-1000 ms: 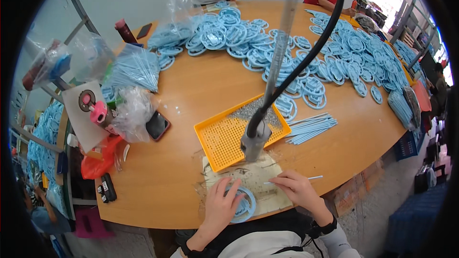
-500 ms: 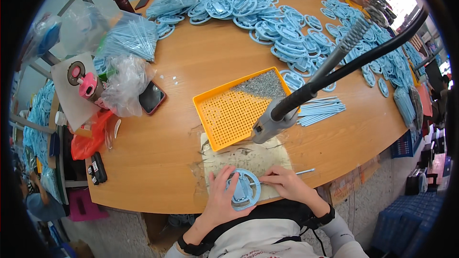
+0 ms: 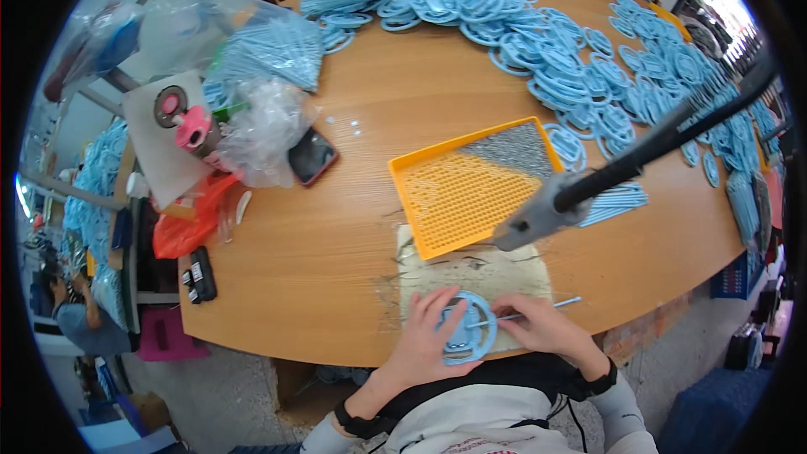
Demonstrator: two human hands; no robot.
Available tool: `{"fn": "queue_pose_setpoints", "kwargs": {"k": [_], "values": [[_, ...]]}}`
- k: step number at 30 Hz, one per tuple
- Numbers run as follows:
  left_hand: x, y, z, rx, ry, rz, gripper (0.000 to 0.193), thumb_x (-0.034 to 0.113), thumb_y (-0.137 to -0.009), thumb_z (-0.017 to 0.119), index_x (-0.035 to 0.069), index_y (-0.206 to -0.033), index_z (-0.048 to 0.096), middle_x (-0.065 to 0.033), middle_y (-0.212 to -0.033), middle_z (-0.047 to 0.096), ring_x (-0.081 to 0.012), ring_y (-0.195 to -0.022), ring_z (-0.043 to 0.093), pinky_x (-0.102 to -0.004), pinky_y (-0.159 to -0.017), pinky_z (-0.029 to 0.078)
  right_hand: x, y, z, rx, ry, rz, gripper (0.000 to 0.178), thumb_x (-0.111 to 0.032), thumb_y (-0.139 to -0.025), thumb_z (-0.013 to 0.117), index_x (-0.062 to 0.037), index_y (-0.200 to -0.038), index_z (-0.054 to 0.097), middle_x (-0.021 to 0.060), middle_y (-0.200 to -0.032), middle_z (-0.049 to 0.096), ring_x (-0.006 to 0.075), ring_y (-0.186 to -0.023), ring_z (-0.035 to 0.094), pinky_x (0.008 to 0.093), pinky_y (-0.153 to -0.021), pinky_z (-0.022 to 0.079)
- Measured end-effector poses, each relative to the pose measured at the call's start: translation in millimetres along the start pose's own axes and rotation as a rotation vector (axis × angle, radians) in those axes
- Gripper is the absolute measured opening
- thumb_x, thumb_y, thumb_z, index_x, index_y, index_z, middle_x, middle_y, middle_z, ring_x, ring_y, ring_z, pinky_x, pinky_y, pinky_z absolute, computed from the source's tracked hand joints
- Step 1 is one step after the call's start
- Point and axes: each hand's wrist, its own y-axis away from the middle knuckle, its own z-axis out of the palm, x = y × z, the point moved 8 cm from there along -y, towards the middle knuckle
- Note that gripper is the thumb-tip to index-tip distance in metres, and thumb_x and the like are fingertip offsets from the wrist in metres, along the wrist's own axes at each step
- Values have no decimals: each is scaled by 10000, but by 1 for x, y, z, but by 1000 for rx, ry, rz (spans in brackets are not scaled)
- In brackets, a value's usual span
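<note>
Since a second ago, the right hand (image 3: 542, 325) and its thin rod (image 3: 568, 301) have come in from well apart to meet the blue ring piece (image 3: 488, 338). Left to right now: far left, a pink-lidded bottle (image 3: 196, 129) beside a crumpled clear bag (image 3: 267, 139); red bag (image 3: 195, 223) below them; dark phone (image 3: 313, 157) just right of the clear bag. Lower centre of the frame, left hand (image 3: 427, 338) grasping the ring piece by its left side, fingers spread over the upper part, thumb side along the lower rim. Ring piece sits over the worn cream mat (image 3: 475, 273); cannot tell if lifted or resting. Look of it: pale blue, smooth, slightly glossy, a rounded flat hoop around a broader plate with raised detail; left part hidden by the fingers. Rod likewise pale blue, slender, straight, whiter-looking where it crosses the hoop's right side into the interior; whether its tip is seated in anything, too small to tell. Right hand pinching the rod just beside the hoop, far end sticking out right over the bare tabletop (image 3: 319, 261). Above the mat, yellow tray (image 3: 409, 208), perforated floor, small silvery parts (image 3: 513, 150) heaped at its upper right. Right of centre, grey tool head (image 3: 538, 217) on a black arm; beyond, more rods (image 3: 618, 203). Upper right, heaped matching rings (image 3: 563, 76).
</note>
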Motion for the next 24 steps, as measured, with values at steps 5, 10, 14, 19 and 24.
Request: {"fn": "queue_pose_setpoints", "kwargs": {"k": [5,10,14,19,24], "values": [[-3,-9,-1,26,-12,-7,884,399,-642,807,72,-1350,390,-186,-1430,333,-378,-1300,347,-632,-1033,193,-6,-11,-4,-2,94,-85,281,46,-827,572,-40,-1094,566,125,-982,613,246,-902,636,335,-786,514],[-5,-8,-11,47,-3,-22,863,421,-688,786,108,-1391,393,-184,-1467,297,-366,-1365,285,-639,-1052,161,-21,-18,-9,37,211,-156,253,30,-812,590,-51,-1052,586,146,-991,590,338,-949,569,385,-795,476],[-22,23,-41,201,-123,-76,761,345,-724,775,63,-1345,436,-195,-1403,386,-361,-1315,367,-561,-1060,246,-32,-9,-18,212,394,-260,251,21,-787,622,-33,-1030,590,142,-982,597,341,-970,556,407,-821,458],[-60,87,-114,609,-149,-316,203,79,-911,450,33,-794,609,-147,-916,632,-324,-873,608,-411,-785,482,23,57,-73,676,402,-139,253,23,-767,636,-24,-1012,591,154,-966,598,334,-943,559,395,-841,442],[-93,126,-123,657,-418,-376,343,157,-990,331,-40,-1192,526,-226,-1185,528,-361,-1125,483,-432,-997,353,68,115,-129,1094,615,-67,229,-62,-824,606,-8,-1044,572,180,-981,590,350,-949,552,418,-851,433]]}}
